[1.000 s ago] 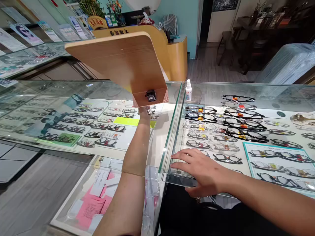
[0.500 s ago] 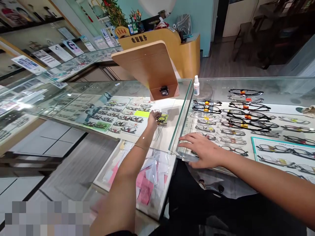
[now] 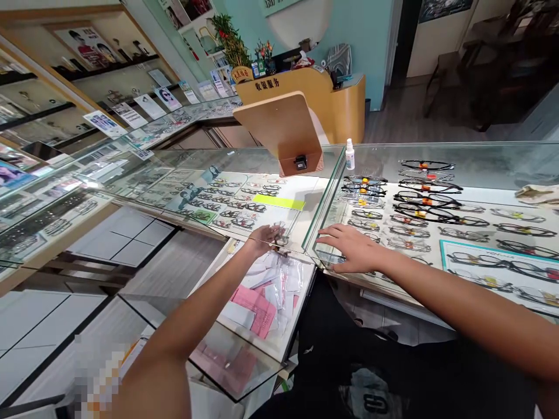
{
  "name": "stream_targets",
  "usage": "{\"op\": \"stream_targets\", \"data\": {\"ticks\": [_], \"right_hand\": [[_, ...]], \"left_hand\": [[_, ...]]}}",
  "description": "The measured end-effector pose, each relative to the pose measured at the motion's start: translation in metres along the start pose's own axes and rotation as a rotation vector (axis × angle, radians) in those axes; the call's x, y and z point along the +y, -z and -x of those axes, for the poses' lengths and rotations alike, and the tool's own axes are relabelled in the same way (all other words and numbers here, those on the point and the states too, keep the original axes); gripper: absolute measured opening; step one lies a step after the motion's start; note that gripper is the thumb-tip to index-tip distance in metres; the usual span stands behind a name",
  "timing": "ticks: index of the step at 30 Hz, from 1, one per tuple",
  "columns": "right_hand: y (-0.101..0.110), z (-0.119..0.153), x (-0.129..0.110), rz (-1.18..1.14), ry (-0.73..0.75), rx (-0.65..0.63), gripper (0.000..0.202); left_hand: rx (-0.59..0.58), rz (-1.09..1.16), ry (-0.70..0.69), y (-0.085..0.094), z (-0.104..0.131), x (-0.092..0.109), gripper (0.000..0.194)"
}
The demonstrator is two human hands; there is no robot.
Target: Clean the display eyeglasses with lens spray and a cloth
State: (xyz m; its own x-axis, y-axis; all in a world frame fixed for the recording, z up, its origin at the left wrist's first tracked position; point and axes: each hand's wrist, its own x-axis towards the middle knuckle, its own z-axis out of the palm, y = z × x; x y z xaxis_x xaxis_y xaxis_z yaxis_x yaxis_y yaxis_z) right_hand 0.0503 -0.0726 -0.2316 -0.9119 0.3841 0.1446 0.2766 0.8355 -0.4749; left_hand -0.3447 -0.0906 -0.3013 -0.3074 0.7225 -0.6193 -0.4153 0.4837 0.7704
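My left hand point(image 3: 264, 240) is closed on a pair of glasses point(image 3: 280, 237), low at the front edge of the glass case, just above an open drawer point(image 3: 282, 343) of pink and white papers and clear plastic packets. Behind it, inside the case, a yellow-green strip point(image 3: 278, 202) lies beside rows of spectacles. My right hand point(image 3: 354, 247) rests palm down with spread fingers on the glass top at right, near the seam, holding nothing. Several dark-framed glasses point(image 3: 425, 201) are lined up beyond it.
A white bottle point(image 3: 350, 155) stands on the glass near the seam. A brown-backed mirror or stand point(image 3: 283, 125) rises behind the left case. A cloth point(image 3: 539, 195) lies at the far right. A wooden counter point(image 3: 349, 110) is at the back.
My left hand has drawn back toward the front edge with the glasses, baring more of the yellow-green strip. My right hand stays on the glass. The view has shifted.
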Motion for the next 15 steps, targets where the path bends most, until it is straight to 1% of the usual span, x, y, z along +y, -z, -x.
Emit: {"op": "stream_targets", "data": {"ticks": [2,5,8,10,12,13,15], "right_hand": [[0.001,0.0,-0.001,0.011,-0.003,-0.006,0.078],[-0.001,0.001,0.0,0.027,-0.002,0.001,0.078],[-0.005,0.002,0.0,0.035,-0.001,0.007,0.077],[-0.006,0.003,-0.002,0.023,0.009,0.022,0.071],[-0.001,0.002,-0.004,-0.014,0.0,0.093,0.056],[0.004,0.0,-0.003,-0.033,-0.036,0.161,0.046],[0.024,-0.006,0.004,-0.051,-0.172,0.332,0.026]], "left_hand": [[0.012,-0.024,0.06,0.014,0.022,-0.007,0.03],[0.067,-0.047,0.117,0.039,0.058,-0.014,0.031],[0.141,-0.062,0.149,0.066,0.095,-0.012,0.032],[0.187,-0.066,0.154,0.084,0.121,-0.009,0.037],[0.264,-0.058,0.138,0.1,0.147,-0.004,0.04],[0.31,-0.049,0.125,0.107,0.16,-0.002,0.041],[0.376,-0.038,0.087,0.118,0.187,0.001,0.042]]}}
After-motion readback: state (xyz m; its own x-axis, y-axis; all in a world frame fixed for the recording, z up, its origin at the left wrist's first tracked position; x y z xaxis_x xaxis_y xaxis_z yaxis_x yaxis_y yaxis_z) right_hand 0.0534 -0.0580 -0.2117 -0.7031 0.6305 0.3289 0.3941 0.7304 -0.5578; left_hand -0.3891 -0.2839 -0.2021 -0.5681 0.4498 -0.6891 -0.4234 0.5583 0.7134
